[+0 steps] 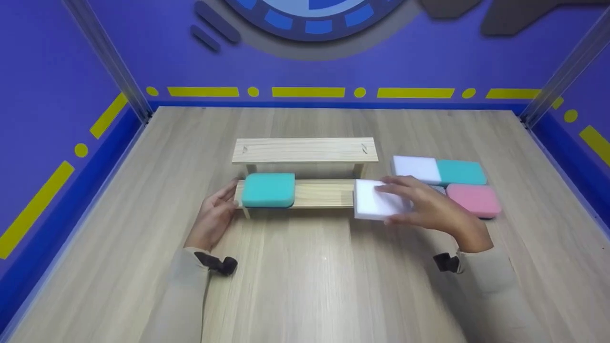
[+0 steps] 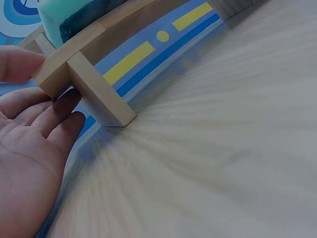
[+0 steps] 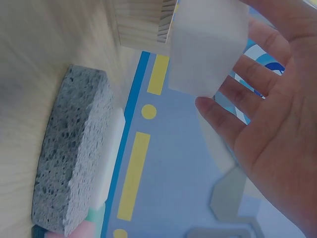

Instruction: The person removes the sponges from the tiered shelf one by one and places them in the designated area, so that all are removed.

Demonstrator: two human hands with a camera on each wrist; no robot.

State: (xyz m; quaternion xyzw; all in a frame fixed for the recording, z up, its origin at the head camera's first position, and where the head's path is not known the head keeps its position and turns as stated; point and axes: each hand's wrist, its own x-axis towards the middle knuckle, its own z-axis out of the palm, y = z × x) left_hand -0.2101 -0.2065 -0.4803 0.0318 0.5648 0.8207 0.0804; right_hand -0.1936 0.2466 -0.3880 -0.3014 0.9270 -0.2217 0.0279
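Observation:
My left hand (image 1: pixel 209 220) grips the left end of a low wooden stand (image 1: pixel 324 193), the front one of two. In the left wrist view the thumb lies against the board's end, with fingers beneath it beside the stand's leg (image 2: pixel 99 91). On that board's left part lies a teal scrubbing sponge (image 1: pixel 268 189) with a dark underside. Over the right end, my right hand (image 1: pixel 426 205) holds a white sponge block (image 1: pixel 372 200) between thumb and fingers. The right wrist view shows this white block close against the board's end.
Behind stands a second wooden stand (image 1: pixel 305 150). To the right, a white sponge (image 1: pixel 413 166), a teal sponge (image 1: pixel 461 172), a pink sponge (image 1: pixel 473 199) and a grey porous sponge (image 3: pixel 74 148) sit together on the table. Blue panels (image 1: pixel 295 71) wall the table's back and sides.

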